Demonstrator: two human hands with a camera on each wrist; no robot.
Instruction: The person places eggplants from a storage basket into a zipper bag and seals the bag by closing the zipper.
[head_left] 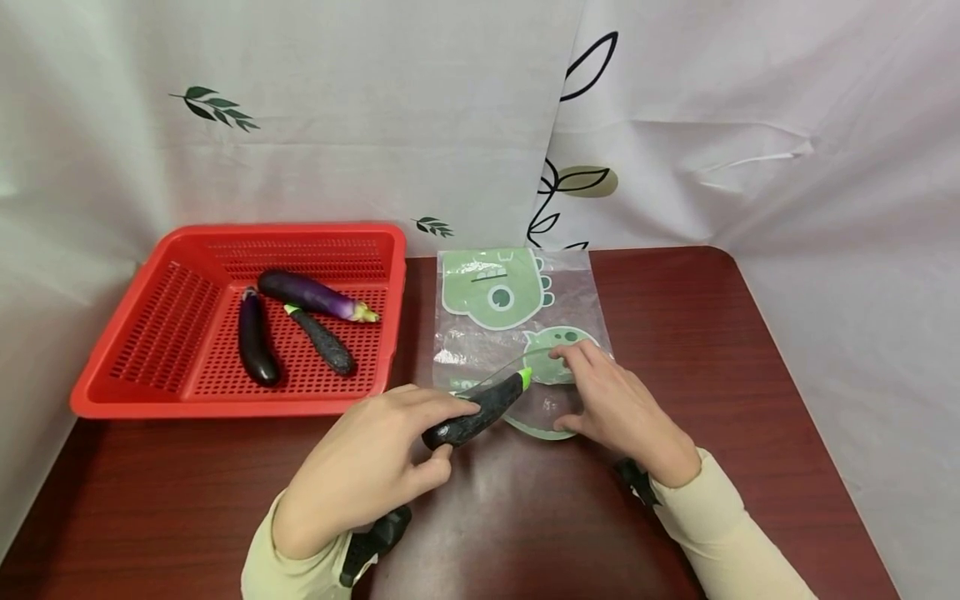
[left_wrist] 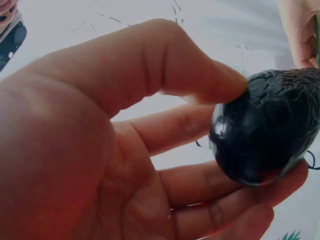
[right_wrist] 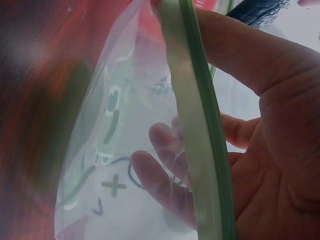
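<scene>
My left hand (head_left: 375,454) grips a small dark eggplant (head_left: 480,410) near its rounded end, thumb on one side and fingers on the other. The eggplant's bright green stem end points away toward the clear zip bag (head_left: 480,342) with green cartoon prints. Whether that end is inside the bag mouth or above it, I cannot tell. My right hand (head_left: 618,404) spreads the mouth, its thumb near the close rim and its fingers at the far rim. Through the plastic, the fingers (right_wrist: 160,175) show fairly straight behind the green zip strip (right_wrist: 210,110).
A red perforated basket (head_left: 240,408) stands at the left. It holds a large purple eggplant (head_left: 307,293), a dark glossy eggplant (head_left: 257,342) and a wrinkled dark eggplant (head_left: 322,342). White printed curtains surround the dark red wooden table (head_left: 720,358).
</scene>
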